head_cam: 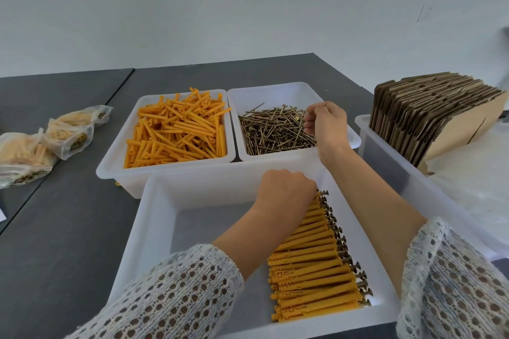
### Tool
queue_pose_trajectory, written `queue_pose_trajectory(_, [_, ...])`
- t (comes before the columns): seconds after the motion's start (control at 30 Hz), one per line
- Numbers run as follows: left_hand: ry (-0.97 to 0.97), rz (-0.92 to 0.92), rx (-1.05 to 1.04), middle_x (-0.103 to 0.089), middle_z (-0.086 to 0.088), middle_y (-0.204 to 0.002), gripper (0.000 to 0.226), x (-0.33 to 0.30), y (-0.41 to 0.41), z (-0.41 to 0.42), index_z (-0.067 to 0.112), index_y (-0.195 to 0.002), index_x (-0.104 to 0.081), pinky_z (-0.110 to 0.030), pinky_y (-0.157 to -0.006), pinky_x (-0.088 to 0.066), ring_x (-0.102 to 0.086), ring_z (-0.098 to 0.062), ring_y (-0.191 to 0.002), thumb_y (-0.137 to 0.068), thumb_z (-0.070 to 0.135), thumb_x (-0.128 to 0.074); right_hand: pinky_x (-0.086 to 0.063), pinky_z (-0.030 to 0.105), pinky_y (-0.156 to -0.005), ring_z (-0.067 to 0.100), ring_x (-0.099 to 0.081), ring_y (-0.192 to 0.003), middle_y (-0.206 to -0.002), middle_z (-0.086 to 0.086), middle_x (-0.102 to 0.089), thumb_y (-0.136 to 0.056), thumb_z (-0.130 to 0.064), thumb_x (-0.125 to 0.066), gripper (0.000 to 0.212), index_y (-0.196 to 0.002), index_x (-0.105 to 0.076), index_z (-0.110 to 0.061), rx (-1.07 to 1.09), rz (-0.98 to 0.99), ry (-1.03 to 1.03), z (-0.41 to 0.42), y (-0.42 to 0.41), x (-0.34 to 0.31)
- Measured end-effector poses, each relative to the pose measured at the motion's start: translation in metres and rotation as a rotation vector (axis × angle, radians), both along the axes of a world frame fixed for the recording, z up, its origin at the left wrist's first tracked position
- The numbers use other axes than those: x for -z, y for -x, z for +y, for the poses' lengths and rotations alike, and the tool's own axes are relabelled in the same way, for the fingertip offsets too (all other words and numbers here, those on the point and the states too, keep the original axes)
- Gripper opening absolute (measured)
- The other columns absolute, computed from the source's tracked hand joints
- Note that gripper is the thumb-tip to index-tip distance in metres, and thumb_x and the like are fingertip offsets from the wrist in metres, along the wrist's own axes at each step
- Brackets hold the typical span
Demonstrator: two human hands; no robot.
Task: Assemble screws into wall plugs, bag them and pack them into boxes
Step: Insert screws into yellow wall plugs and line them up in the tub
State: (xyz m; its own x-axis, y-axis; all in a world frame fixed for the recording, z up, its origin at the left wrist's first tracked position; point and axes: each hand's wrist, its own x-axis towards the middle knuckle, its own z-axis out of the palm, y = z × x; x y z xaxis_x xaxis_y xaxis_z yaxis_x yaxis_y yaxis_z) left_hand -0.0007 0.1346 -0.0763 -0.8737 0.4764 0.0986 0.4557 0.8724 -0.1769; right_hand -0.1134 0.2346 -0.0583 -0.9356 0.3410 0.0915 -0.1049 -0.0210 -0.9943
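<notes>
Assembly step: right hand (326, 124) pinching screw over screw bin (292, 93); left hand (286, 190), nearer, curled on assembled plugs (314, 264). Next: fetch plug.

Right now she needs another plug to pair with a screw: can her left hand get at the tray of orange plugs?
Probably yes. The left hand sits just in front of the plug tray, which is open-topped with nothing across it.
</notes>
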Motion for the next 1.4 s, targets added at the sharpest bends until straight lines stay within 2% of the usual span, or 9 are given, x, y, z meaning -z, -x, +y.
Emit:
queue_pose_trajectory(0.27, [0.116, -0.094, 0.009, -0.033, 0.005, -0.06, 0.043, 0.002, -0.013, 0.021, 0.017, -0.06, -0.037, -0.026, -0.047, -0.017, -0.029, -0.011, -0.052, -0.09, -0.009, -0.052, -0.047, 0.024, -0.06, 0.013, -0.052, -0.066, -0.075, 0.001, -0.058, -0.094, -0.002, -0.033, 0.03, -0.09, -0.061, -0.01, 0.003, 0.008, -0.13, -0.003, -0.001, 0.003])
queue_pose_trajectory(0.37, [0.172, -0.115, -0.009, -0.036, 0.003, -0.064, 0.037, 0.004, -0.015, 0.028, 0.015, -0.066, -0.041, -0.025, -0.048, -0.026, -0.034, -0.013, -0.055, -0.094, -0.007, -0.049, -0.047, 0.03, -0.071, 0.021, -0.056, -0.086, -0.099, 0.007, -0.064, -0.098, -0.016, -0.037, 0.03, -0.115, -0.061, -0.011, -0.104, 0.034, -0.794, -0.011, 0.0, 0.01])
queue_pose_trajectory(0.43, [0.203, -0.139, -0.012, -0.037, 0.001, -0.066, 0.03, 0.005, -0.015, 0.031, 0.014, -0.073, -0.044, -0.025, -0.048, -0.026, -0.034, -0.014, -0.056, -0.096, -0.004, -0.048, -0.039, 0.042, -0.098, 0.031, -0.051, -0.116, -0.126, 0.009, -0.06, -0.101, -0.036, -0.031, 0.042, -0.132, -0.054, -0.019, -0.286, -0.105, -1.301, -0.019, 0.0, 0.014])
queue_pose_trajectory(0.5, [0.2, -0.147, -0.009, -0.036, 0.002, -0.068, 0.028, 0.004, -0.011, 0.025, 0.015, -0.073, -0.043, -0.026, -0.048, -0.021, -0.032, -0.014, -0.056, -0.097, 0.001, -0.05, -0.027, 0.05, -0.107, 0.033, -0.045, -0.128, -0.141, 0.008, -0.052, -0.1, -0.048, -0.02, 0.055, -0.143, -0.045, -0.023, -0.459, -0.331, -1.476, -0.024, 0.003, 0.013])
queue_pose_trajectory(0.63, [-0.106, 0.052, 0.019, -0.035, 0.006, -0.067, 0.014, -0.017, 0.009, -0.011, 0.02, -0.095, -0.064, -0.029, -0.056, -0.026, -0.045, -0.016, -0.064, -0.097, 0.02, -0.05, -0.03, 0.049, -0.11, 0.03, -0.047, -0.129, -0.142, 0.006, -0.051, -0.1, -0.045, -0.025, 0.053, -0.139, -0.05, -0.019, -0.589, -0.494, -1.488, -0.022, 0.015, 0.009])
queue_pose_trajectory(0.9, [-0.573, 0.368, -0.368, -0.047, 0.007, -0.058, 0.029, -0.023, 0.049, -0.101, 0.022, -0.068, -0.05, -0.025, -0.048, -0.027, -0.043, -0.014, -0.055, -0.096, 0.026, -0.04, -0.03, 0.051, -0.108, 0.031, -0.049, -0.124, -0.137, 0.005, -0.055, -0.095, -0.051, -0.022, 0.055, -0.128, -0.055, -0.022, -0.592, -0.426, -1.465, -0.02, 0.006, 0.007])
queue_pose_trajectory(1.0, [-0.493, 0.12, -0.577, -0.067, 0.001, -0.099, 0.026, -0.012, 0.061, -0.127, 0.027, -0.109, -0.064, -0.038, -0.075, -0.052, -0.06, -0.023, -0.091, -0.099, 0.034, -0.041, -0.029, 0.048, -0.1, 0.025, -0.055, -0.096, -0.1, -0.002, -0.063, -0.097, -0.042, -0.027, 0.035, -0.085, -0.055, -0.023, -0.556, -0.333, -1.444, -0.019, 0.003, 0.006])
queue_pose_trajectory(1.17, [-0.491, -0.281, -0.504, -0.057, -0.002, -0.135, 0.05, -0.006, 0.073, -0.133, 0.027, -0.14, -0.047, -0.048, -0.102, -0.043, -0.054, -0.026, -0.121, -0.102, 0.055, -0.028, -0.026, 0.05, -0.102, 0.015, -0.054, -0.071, -0.068, -0.006, -0.056, -0.093, -0.03, -0.037, 0.029, -0.07, -0.051, -0.019, -0.488, -0.186, -1.35, -0.018, 0.002, 0.014])
queue_pose_trajectory(1.4, [-0.65, -0.259, -0.553, -0.062, 0.01, -0.11, 0.013, 0.003, 0.085, -0.14, 0.04, -0.11, -0.051, -0.044, -0.095, -0.048, -0.058, -0.018, -0.104, -0.098, 0.037, -0.046, -0.029, 0.046, -0.106, 0.006, -0.058, -0.075, -0.077, -0.012, -0.068, -0.095, -0.023, -0.05, 0.023, -0.078, -0.061, -0.035, -0.261, 0.002, -1.107, -0.019, -0.001, 0.018])
